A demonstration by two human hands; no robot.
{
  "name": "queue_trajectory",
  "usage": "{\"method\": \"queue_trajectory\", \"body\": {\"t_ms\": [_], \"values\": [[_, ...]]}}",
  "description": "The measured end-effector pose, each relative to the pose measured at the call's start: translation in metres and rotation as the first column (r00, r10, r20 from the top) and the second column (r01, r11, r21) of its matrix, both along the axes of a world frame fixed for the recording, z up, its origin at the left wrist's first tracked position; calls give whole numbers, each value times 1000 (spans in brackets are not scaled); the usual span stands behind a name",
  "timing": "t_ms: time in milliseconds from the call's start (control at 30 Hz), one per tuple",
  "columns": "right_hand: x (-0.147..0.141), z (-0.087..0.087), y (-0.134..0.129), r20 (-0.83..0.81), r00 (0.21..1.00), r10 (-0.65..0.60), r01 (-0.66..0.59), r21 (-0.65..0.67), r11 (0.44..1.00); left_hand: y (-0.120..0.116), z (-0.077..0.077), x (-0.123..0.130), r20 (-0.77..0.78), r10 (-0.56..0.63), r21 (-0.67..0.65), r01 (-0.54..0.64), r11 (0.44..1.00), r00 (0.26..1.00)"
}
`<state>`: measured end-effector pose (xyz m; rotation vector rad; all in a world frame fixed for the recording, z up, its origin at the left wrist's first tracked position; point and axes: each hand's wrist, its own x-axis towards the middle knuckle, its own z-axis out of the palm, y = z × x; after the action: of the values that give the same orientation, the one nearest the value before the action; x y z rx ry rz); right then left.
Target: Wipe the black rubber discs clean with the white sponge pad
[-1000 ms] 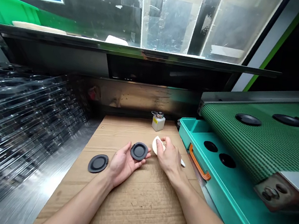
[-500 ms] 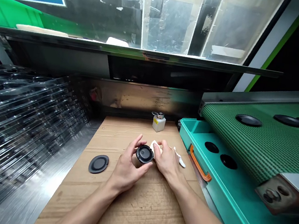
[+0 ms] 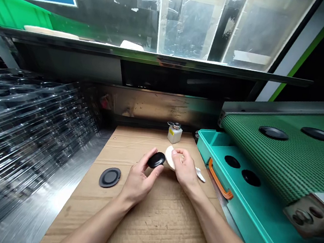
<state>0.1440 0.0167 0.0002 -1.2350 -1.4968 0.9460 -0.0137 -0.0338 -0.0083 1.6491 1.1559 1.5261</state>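
Note:
Between the thumb and fingers of my left hand (image 3: 141,175) is a small round black disc (image 3: 156,160), its smooth glossy face turned up. My right hand (image 3: 186,169) pinches a white round pad (image 3: 170,157) that stands close beside the disc's right edge; whether they touch I cannot tell. Left of my left hand, a larger matt black disc (image 3: 110,177) with a raised ring lies flat on the cardboard (image 3: 147,224). A crumpled white piece (image 3: 200,174) lies partly behind my right hand. Farther back stands a small whitish bottle (image 3: 174,133) with a metal cap and yellow label.
Stacked clear plastic trays (image 3: 22,130) fill the left side. To the right, a teal bin (image 3: 237,204) with an orange handle (image 3: 219,181) holds black discs, below a green conveyor belt (image 3: 301,157) carrying more. A metal shelf edge (image 3: 158,58) crosses above the back.
My left hand has turned the black disc from its ridged, notched side to its smooth side. The white pad has come into fuller view in my right hand. The view has shifted slightly.

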Motion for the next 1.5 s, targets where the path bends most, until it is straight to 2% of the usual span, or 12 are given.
{"method": "queue_trajectory", "body": {"t_ms": [100, 167, 333, 533, 700, 800, 867, 933, 1000, 1133, 1233, 1500], "values": [[-7, 3, -6, -223, 945, 238, -255, -50, 966, 3, 0, -3, 41, -27, -45, 29, 999, 999], [-7, 5, -7, -247, 926, 284, -306, -56, 950, 3, 1, -5, 63, -53, -51, 56, 997, 997], [-1, 10, -4, -252, 965, 65, -73, -20, 997, 4, 3, -5, 124, -42, -73, 51, 996, 991], [-10, 6, -8, -256, 956, 141, -135, 43, 990, 1, 0, 2, 169, -102, -96, 119, 988, 980], [-8, 6, -5, -298, 954, -32, 51, 58, 997, 1, 3, 6, 297, -83, -148, 131, 980, 951], [-5, 7, -4, -219, 975, -30, 55, 109, 993, 1, 6, 6, 369, -78, -189, 157, 969, 926], [-3, 6, -3, -100, 995, -1, 17, 157, 987, 0, 7, 6, 368, -108, -191, 189, 963, 923], [-1, 3, -1, 15, 999, -44, 40, 196, 980, -2, 10, 7, 390, -133, -194, 222, 956, 911], [2, 0, 1, 78, 991, -110, 91, 210, 973, -2, 13, 8, 503, -114, -223, 256, 941, 857], [2, -1, 1, 104, 981, -164, 140, 210, 968, 2, 20, 1, 783, -46, -300, 441, 846, 621], [-1, 3, -5, 119, 982, -150, 122, 215, 969, 7, 21, -11, 837, -19, -331, 534, 778, 547], [-9, 9, -15, 103, 990, -96, 70, 231, 970, 11, 11, -13, 793, -34, -368, 523, 769, 608]]}}
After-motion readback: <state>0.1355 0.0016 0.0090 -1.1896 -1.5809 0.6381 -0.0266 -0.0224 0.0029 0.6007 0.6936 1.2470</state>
